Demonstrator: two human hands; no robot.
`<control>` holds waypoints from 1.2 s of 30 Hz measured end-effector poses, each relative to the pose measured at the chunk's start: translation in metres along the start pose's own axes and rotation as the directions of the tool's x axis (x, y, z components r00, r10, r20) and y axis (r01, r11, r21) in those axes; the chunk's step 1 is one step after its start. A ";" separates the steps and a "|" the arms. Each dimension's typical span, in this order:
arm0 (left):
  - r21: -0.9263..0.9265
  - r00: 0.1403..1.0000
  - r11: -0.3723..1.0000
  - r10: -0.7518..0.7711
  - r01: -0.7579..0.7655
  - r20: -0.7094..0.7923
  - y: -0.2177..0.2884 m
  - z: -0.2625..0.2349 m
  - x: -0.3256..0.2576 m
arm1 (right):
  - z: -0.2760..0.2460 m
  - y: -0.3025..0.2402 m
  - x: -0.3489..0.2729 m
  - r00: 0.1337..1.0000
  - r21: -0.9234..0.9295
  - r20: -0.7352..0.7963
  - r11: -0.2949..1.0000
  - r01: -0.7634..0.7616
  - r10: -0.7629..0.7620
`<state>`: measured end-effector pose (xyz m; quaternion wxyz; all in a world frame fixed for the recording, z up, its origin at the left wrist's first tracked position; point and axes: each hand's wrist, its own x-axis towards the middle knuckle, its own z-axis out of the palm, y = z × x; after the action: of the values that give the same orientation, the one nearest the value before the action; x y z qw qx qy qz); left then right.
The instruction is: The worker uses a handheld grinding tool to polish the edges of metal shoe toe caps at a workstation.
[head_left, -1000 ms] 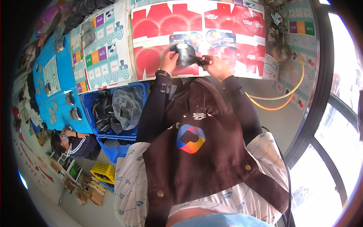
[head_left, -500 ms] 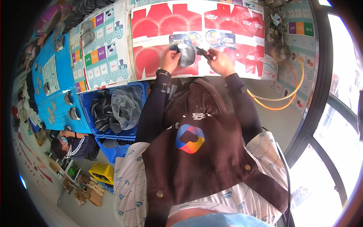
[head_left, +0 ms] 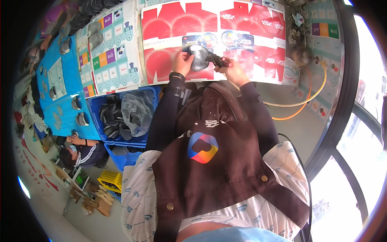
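My left hand (head_left: 182,63) grips the left edge of a black, rounded, shell-like moulded piece (head_left: 200,61) with a pale patch at its top. The piece is held over the red and white printed sheet (head_left: 159,60) on the table. In my right hand (head_left: 236,72) is a small black spray gun (head_left: 217,61), its fingers wrapped round the body. The gun's front end is close to the piece's right side; I cannot tell whether they touch.
Yellow and orange hoses (head_left: 308,100) loop at the right. A blue crate (head_left: 152,101) with black pieces and clear plastic stands left of my arm. Further left, a blue-covered table (head_left: 66,115) bears several dark shells, with a person (head_left: 82,151) beside it. Glass doors (head_left: 367,72) rise at far right.
The spray gun has come leftward and turned, its front end now nearer the black piece. My left hand keeps hold of the piece. The hoses have shifted slightly.
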<state>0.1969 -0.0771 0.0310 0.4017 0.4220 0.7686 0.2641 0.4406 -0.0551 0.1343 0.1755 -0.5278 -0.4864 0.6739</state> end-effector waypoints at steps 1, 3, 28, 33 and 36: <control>0.015 1.000 1.000 0.007 -0.007 0.005 0.003 -0.002 0.000 | -0.002 -0.001 0.000 0.999 -0.098 -0.034 0.995 -0.005 0.002; 0.063 0.998 0.998 -0.026 0.030 -0.058 0.007 -0.002 0.001 | -0.008 -0.006 -0.002 0.994 -0.285 -0.109 0.958 -0.033 0.002; -0.479 0.916 0.785 -0.378 0.393 0.131 -0.005 -0.080 -0.023 | -0.049 0.010 0.041 0.982 -0.234 0.186 0.970 0.069 -0.025; -0.443 0.917 0.804 -0.364 0.397 0.162 0.002 -0.073 -0.025 | -0.043 0.015 0.048 0.993 -0.150 0.093 0.985 0.083 -0.069; -0.432 0.917 0.809 -0.358 0.399 0.176 0.003 -0.070 -0.024 | -0.041 0.014 0.047 0.987 -0.188 0.148 0.978 0.092 -0.065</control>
<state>0.1471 -0.1008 0.0800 0.5673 0.1642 0.7344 0.3345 0.4628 -0.0069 0.0978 0.1150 -0.4738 -0.5813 0.6514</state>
